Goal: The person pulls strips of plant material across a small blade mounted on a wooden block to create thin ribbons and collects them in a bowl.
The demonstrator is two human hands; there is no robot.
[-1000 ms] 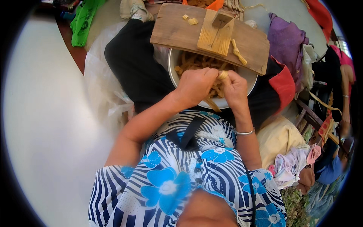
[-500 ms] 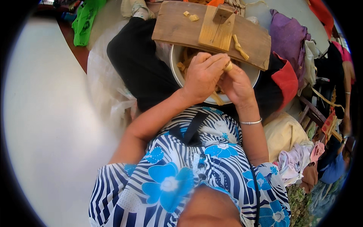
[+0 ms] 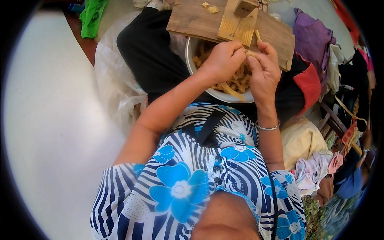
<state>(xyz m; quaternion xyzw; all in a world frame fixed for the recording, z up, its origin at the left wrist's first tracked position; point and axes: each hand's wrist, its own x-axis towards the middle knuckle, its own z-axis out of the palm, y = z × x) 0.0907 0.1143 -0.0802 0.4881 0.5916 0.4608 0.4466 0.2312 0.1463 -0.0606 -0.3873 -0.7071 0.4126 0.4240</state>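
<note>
Two hands meet over a metal bowl (image 3: pixel 191 56) that rests in the person's lap, and between them they pinch one small pale piece (image 3: pixel 249 53) of what looks like cut root or dough, though it is too small to tell which. Far left, a green cloth (image 3: pixel 91 17) lies on the floor and a clear plastic sheet (image 3: pixel 116 88) spreads beside the black-clad leg. Moving in, the left hand (image 3: pixel 222 60) is curled, its fingers (image 3: pixel 236 54) closed on the piece from one side. The bowl beneath holds a heap of tan strips (image 3: pixel 236 82). Across its far rim lies a wooden board (image 3: pixel 192 20) with a small wooden block (image 3: pixel 239 22) on it and a few loose chips. The right hand (image 3: pixel 265 74), a thin metal bangle (image 3: pixel 268 128) on its wrist, grips the same piece with its fingers (image 3: pixel 258 60) bent in from the other side.

The piece seems light and fairly stiff, likely to snap or tear if bent, and possibly a little slick; a fingertip hold near each end, as here, looks best. Further right sit a red cloth (image 3: pixel 309 82), a purple cloth (image 3: pixel 312 36) and mixed clothing (image 3: pixel 320 172).
</note>
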